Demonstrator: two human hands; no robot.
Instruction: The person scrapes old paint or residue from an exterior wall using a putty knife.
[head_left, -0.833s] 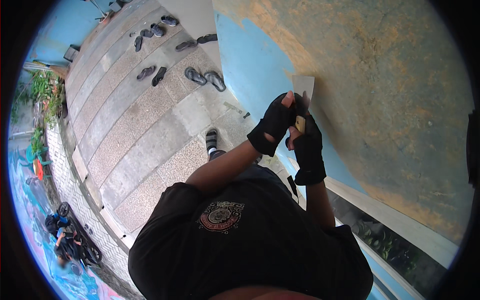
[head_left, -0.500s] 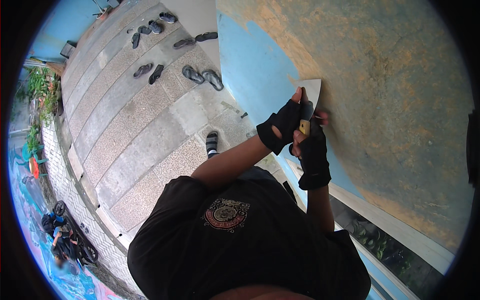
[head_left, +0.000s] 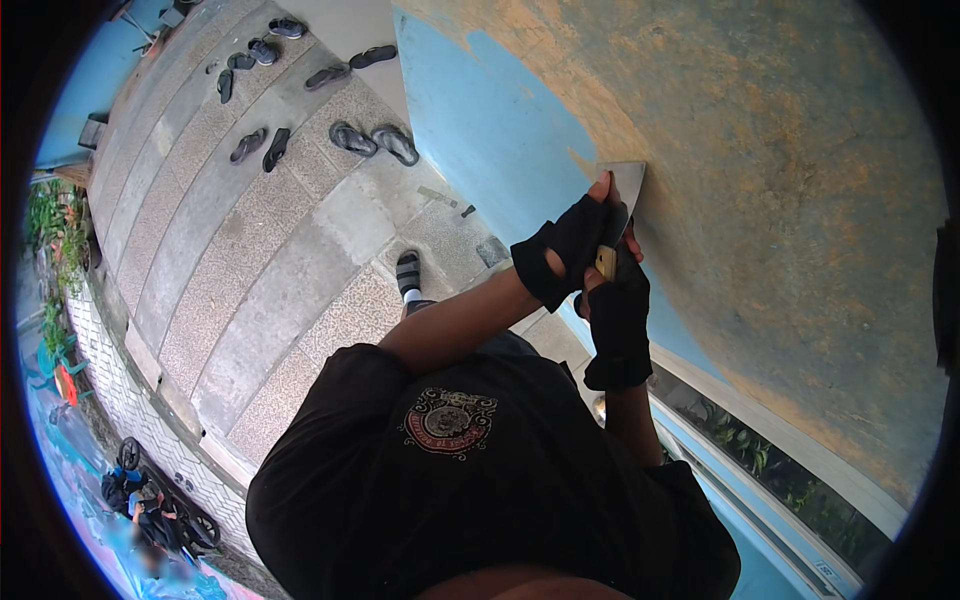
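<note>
Scraper (head_left: 625, 190), wooden-handled, sits between both hands at the wall (head_left: 780, 200), its blade beside the border where blue paint (head_left: 470, 110) gives way to mottled brown and grey. Since the earliest view the blade has swung round: it first showed a broad, near-upright face, and now looks narrower and leans right. A finger of the right hand (head_left: 618, 325), hidden at first, now shows next to the metal. The whole scene has also slid leftward in view (the head seems to have turned a little), so part of the apparent shift may be the camera's. For the work in hand, I take this as a readjusted angle of the edge to the wall; whether it actually touches the surface I cannot tell.

The grip is closed on both sides: the right hand wraps the handle (head_left: 606, 263), while the left hand (head_left: 572, 240), in a black fingerless glove like its partner, closes around the neck with a fingertip lying along the blade.

As for containers, none stands near the hands. Far off at upper left are a reddish pot (head_left: 156, 44), with something pale upright at it, and a dark boxy container (head_left: 93, 130), whose contents I cannot make out.
</note>
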